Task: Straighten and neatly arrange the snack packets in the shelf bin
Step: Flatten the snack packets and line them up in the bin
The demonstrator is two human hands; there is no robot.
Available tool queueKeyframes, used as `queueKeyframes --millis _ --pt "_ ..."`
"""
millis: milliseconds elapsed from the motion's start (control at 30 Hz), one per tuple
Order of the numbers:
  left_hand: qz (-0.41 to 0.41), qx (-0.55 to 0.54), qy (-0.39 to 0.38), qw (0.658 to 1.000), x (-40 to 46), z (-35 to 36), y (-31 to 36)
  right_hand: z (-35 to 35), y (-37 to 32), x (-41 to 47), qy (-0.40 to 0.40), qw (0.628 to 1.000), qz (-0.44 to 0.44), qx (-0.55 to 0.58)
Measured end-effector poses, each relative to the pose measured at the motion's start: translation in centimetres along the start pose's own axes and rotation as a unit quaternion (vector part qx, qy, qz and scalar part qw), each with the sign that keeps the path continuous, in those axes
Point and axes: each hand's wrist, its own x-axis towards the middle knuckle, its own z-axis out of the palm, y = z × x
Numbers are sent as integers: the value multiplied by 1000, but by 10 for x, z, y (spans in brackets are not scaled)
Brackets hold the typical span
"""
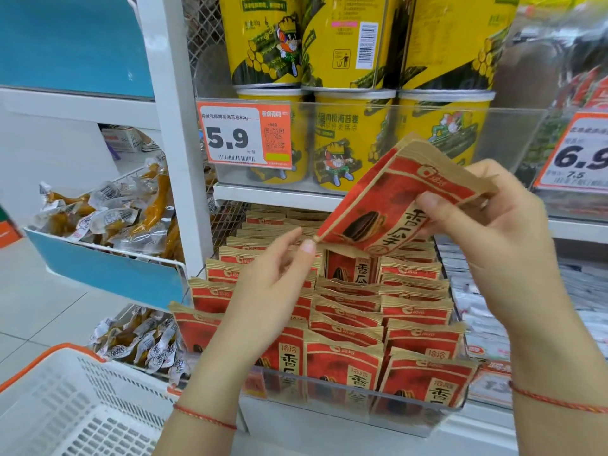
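Note:
A clear shelf bin (345,401) holds several red and tan sunflower-seed packets (348,311) standing in three rows. My right hand (493,232) grips a small stack of the same packets (394,199), tilted and lifted above the bin's back half. My left hand (273,278) is raised over the left row, and its thumb and fingertips touch the lower left corner of the held stack. One packet (350,266) in the middle row stands taller than its neighbours.
Yellow seaweed-roll canisters (352,139) fill the shelf above, behind a 5.9 price tag (245,136). A white basket with an orange rim (72,406) sits at lower left. Blue-fronted racks of vacuum-packed snacks (108,218) hang at left. White packets (477,304) lie to the bin's right.

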Motion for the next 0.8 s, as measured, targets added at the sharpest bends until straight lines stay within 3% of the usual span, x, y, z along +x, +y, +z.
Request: queueKeyframes --millis 133,400,600,667,800 --pt "13 109 -23 994 -4 7 4 4 5 -4 -18 991 -9 -133" --pt "5 125 -25 992 -2 3 1 18 33 -4 -60 959 62 -272" --pt "2 138 -35 990 -2 3 1 25 51 -6 -103 922 167 -334" --pt "3 140 -37 989 -2 3 0 21 47 -5 -102 909 164 -368" --pt "5 144 -40 989 -1 3 -1 16 32 -6 -177 864 137 -451"
